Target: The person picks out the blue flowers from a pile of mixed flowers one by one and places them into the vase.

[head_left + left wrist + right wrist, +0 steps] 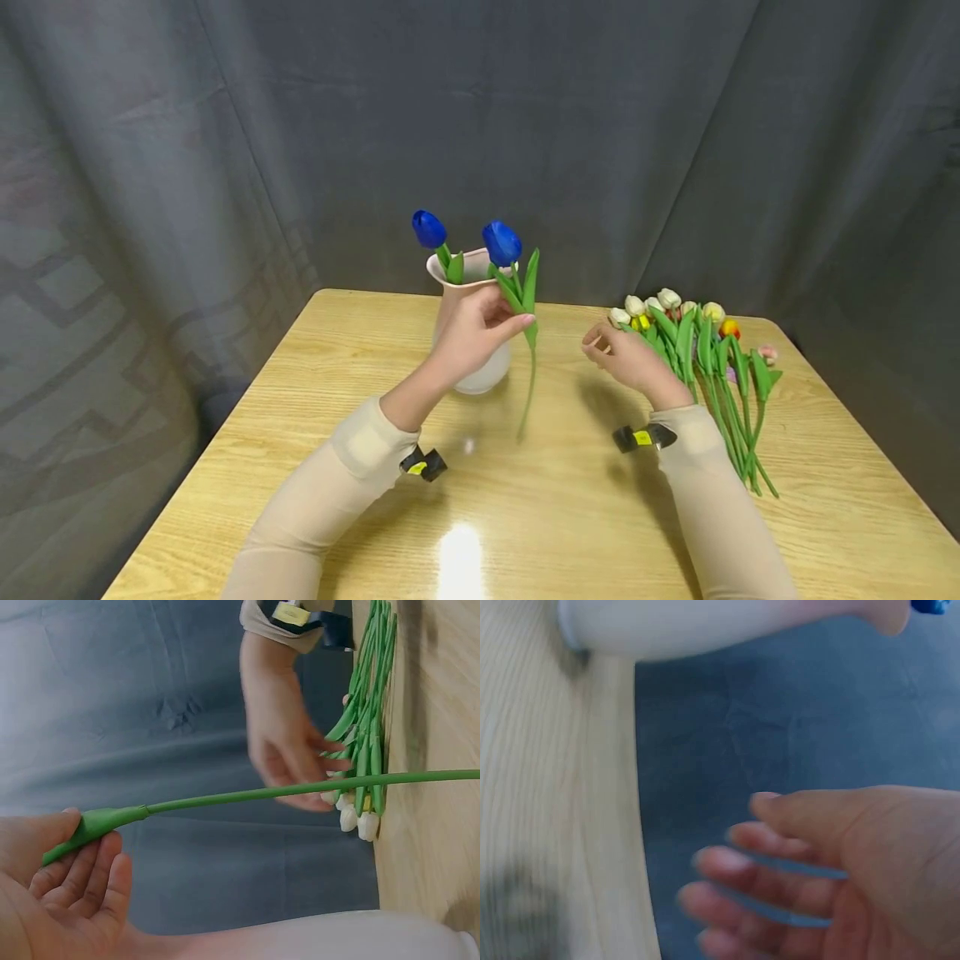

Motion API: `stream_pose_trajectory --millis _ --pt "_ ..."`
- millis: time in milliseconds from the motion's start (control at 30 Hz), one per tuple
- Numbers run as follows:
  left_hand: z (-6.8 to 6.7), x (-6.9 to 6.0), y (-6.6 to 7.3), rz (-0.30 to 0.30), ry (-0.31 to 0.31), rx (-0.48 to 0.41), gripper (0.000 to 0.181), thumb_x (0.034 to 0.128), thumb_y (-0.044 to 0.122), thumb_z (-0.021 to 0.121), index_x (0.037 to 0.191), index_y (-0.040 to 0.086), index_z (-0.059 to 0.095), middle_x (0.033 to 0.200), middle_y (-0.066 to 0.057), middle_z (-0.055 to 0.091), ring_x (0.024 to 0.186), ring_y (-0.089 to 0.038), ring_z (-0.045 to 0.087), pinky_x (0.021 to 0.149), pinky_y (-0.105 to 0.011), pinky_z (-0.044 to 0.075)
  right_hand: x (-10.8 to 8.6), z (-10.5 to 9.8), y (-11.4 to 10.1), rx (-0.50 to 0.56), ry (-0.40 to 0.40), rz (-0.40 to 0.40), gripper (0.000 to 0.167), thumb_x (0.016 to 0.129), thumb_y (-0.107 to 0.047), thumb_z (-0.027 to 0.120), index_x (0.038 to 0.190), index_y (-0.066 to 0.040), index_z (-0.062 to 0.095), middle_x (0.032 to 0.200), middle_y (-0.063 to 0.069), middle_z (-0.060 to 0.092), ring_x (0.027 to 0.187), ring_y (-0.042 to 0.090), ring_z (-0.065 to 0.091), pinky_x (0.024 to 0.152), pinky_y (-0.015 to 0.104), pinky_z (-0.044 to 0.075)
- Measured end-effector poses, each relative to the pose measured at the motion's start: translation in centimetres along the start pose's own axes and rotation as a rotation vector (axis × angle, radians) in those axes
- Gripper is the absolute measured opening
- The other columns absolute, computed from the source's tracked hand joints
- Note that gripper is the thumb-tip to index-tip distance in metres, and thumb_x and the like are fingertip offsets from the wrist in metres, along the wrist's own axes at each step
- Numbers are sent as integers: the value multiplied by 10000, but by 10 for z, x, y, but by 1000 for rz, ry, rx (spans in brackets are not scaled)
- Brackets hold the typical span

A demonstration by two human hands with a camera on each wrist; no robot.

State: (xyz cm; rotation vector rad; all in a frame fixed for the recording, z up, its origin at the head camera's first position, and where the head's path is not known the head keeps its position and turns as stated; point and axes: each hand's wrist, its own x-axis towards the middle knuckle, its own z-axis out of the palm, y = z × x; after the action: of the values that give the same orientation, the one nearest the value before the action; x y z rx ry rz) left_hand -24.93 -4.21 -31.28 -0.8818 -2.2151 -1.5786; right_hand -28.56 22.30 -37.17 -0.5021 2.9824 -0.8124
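In the head view my left hand (476, 333) pinches a blue tulip (502, 243) by its leaves, just in front and to the right of a pink and white vase (483, 371). The stem hangs down over the table, and the left wrist view shows the thumb and fingers around the green leaf base (105, 822). A second blue tulip (430, 229) stands in the vase, leaning left. My right hand (626, 357) hovers with loosely bent fingers and nothing in them, left of a bunch of tulips (705, 346).
The bunch lies on the right side of the wooden table (570, 517), with white, yellow, orange and pink heads toward the back and stems toward the front. A grey curtain (480, 125) hangs behind the table and at both sides.
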Motion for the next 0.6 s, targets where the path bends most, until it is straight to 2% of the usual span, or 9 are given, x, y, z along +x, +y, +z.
stream_pose_trajectory --millis 100,167,267,333,433,600 --pt "-3 0 4 9 21 -8 171 868 83 718 993 -7 644 889 -139 710 763 -177 661 705 -257 544 1 3 9 -57 -90 26 278 1014 -266 502 1142 -30 572 1035 189 653 853 261 642 752 429 511" --pt "-7 0 9 0 28 -25 192 874 81 712 1022 -5 627 907 -144 714 777 -181 662 705 -263 541 2 4 14 -69 -133 16 291 1011 -261 504 1130 -3 569 1027 204 649 885 292 634 780 456 504" --pt "-16 0 20 0 55 -40 229 883 83 702 1071 1 603 932 -146 713 798 -168 658 707 -260 535 3 5 19 -72 -168 1 294 1006 -257 512 1110 11 571 1021 213 651 927 329 627 805 474 500" --pt "-24 -1 30 21 99 -44 243 888 85 697 1092 9 589 939 -143 706 803 -143 652 708 -251 531 3 5 20 -72 -177 -3 303 1003 -267 513 1105 11 573 1024 217 654 939 339 626 805 473 502" --pt "-39 -3 48 145 223 -73 256 888 44 684 1106 -27 570 916 -159 690 772 -127 647 685 -252 532 3 6 20 -67 -186 12 317 1003 -289 509 1116 1 573 1035 213 654 928 319 631 804 462 504" --pt "-65 -8 79 448 542 -212 226 855 -46 655 1058 -62 559 869 -94 686 748 -142 649 682 -255 533 2 6 17 -67 -179 17 325 1002 -299 511 1117 -1 574 1026 208 660 886 284 638 790 447 508"
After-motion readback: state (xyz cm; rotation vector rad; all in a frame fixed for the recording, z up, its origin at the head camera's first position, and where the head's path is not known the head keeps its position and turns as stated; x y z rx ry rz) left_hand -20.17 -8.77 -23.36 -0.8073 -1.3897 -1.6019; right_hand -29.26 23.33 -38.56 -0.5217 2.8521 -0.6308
